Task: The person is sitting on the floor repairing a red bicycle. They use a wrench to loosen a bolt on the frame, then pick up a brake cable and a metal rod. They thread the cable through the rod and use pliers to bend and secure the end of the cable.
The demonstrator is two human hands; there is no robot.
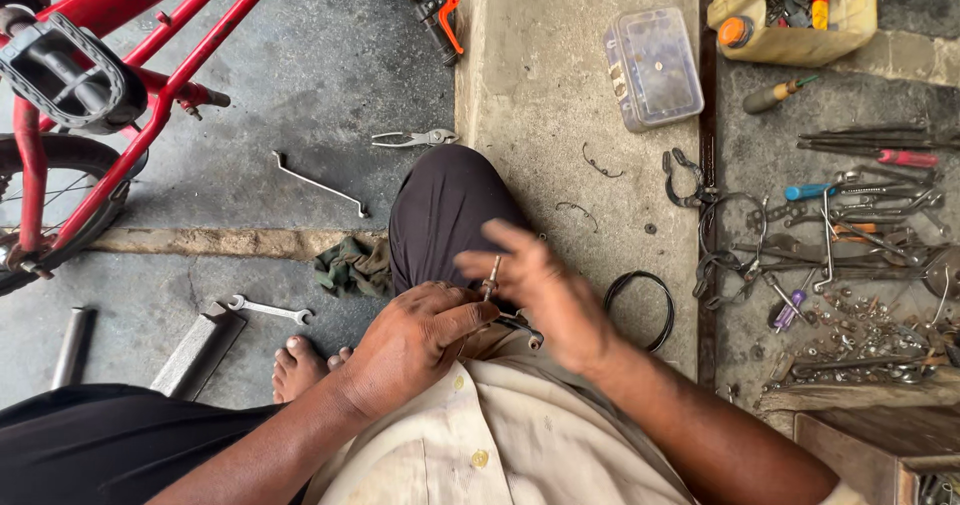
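My left hand (415,340) grips a small metal bicycle part (522,329) over my lap, its dark end poking out between the hands. My right hand (540,285) meets it from the right and pinches a thin metal bolt or pin (491,277) that stands nearly upright above the part. The right hand's fingers look blurred with motion. Both hands sit above my bent knee in dark trousers (440,210). My bare foot (298,365) rests on the concrete floor just left of the hands.
A red bicycle frame (150,60) with pedal (65,70) stands at upper left. Pliers (412,139), a bent rod (318,183), a spanner (268,310), a rag (350,265) lie nearby. A coiled cable (645,305), plastic box (652,65), several tools (860,225) lie right.
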